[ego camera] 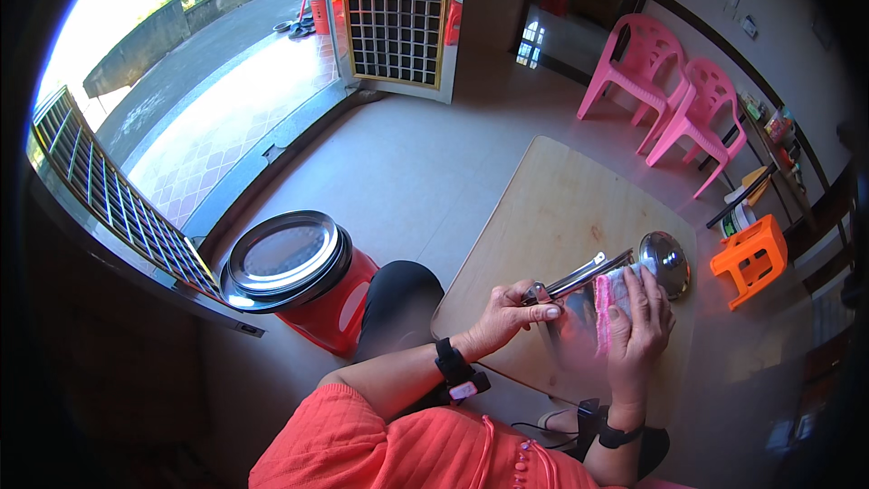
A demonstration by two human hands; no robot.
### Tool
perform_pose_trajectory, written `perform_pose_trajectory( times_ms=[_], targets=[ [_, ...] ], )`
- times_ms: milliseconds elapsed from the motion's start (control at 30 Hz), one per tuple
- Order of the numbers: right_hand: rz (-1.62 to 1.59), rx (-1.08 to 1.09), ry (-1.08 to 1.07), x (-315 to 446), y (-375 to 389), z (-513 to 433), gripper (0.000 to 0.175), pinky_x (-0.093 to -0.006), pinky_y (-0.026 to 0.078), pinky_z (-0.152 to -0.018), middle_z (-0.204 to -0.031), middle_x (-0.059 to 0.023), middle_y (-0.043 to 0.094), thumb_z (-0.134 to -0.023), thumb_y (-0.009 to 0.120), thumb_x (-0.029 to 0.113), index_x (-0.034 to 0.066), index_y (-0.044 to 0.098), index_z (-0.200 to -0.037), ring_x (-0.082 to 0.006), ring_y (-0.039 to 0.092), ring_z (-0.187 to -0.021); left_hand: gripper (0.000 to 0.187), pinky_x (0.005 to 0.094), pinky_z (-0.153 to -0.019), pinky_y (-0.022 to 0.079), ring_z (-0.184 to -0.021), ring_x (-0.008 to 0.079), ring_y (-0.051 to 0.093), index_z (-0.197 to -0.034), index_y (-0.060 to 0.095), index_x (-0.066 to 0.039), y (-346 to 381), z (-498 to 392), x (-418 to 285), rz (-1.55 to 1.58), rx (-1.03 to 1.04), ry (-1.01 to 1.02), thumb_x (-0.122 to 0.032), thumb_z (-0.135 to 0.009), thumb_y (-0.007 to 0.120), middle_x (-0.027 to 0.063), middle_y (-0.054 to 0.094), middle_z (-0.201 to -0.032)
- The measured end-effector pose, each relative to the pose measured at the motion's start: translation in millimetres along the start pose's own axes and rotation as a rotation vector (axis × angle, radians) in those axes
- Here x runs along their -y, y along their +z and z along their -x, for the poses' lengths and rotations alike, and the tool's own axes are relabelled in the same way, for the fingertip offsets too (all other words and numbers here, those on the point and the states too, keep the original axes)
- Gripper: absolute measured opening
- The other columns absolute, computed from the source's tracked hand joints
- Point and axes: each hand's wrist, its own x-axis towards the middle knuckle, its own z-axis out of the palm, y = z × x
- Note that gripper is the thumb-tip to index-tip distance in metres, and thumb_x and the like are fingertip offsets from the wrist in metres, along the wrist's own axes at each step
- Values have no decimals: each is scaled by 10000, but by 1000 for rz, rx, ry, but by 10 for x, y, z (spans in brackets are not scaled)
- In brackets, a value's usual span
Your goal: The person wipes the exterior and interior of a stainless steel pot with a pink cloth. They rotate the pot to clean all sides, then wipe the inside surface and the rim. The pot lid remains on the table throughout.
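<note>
Over the wooden table (550,217), my left hand (506,319) grips a shiny metal vessel (574,333), probably a pot or kettle, at its rim near one end of its metal handle (577,280). A folded cloth (616,295), pale with a pink edge, lies pressed against the vessel's side under my right hand (641,316). The vessel appears tipped, and its lower part is blurred. Just beyond my right fingers is a round metal lid (664,265) with a knob, resting on the table.
Steel trays (288,251) sit stacked on a red plastic stool (333,305) to my left. Two pink plastic chairs (638,68) stand by the wall. An orange stool (753,261) lies tipped right of the table. A grille door (397,13) stands open at the doorway.
</note>
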Motion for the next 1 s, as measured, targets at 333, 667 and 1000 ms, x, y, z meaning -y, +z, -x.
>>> perform_pose_trajectory(
  times_ms=[333, 667, 1000],
  targets=[
    [6, 4, 0, 14, 1, 2, 479, -511, 391, -1128, -1491, -159, 609, -1063, 574, 359, 104, 647, -1462, -390, 559, -1364, 277, 262, -669, 510, -808, 90, 646, -889, 721, -69, -24, -14, 21, 2, 16, -29, -296, -910, 877, 34, 797, -980],
    [17, 15, 2, 21, -1, 6, 483, -517, 391, -1131, -1501, -161, 600, -1071, 561, 367, 110, 636, -1474, -395, 551, -1370, 300, 269, -643, 510, -769, 90, 629, -866, 716, -72, -19, -11, -13, -7, 6, -18, -318, -901, 884, 13, 757, -883],
    [11, 18, 4, 25, -10, 5, 481, -514, 390, -1134, -1512, -159, 592, -1077, 556, 368, 114, 633, -1478, -394, 548, -1373, 343, 262, -628, 491, -781, 83, 630, -928, 729, -81, -23, -24, 20, 7, 16, -21, -382, -885, 888, -1, 755, -887]
  ],
)
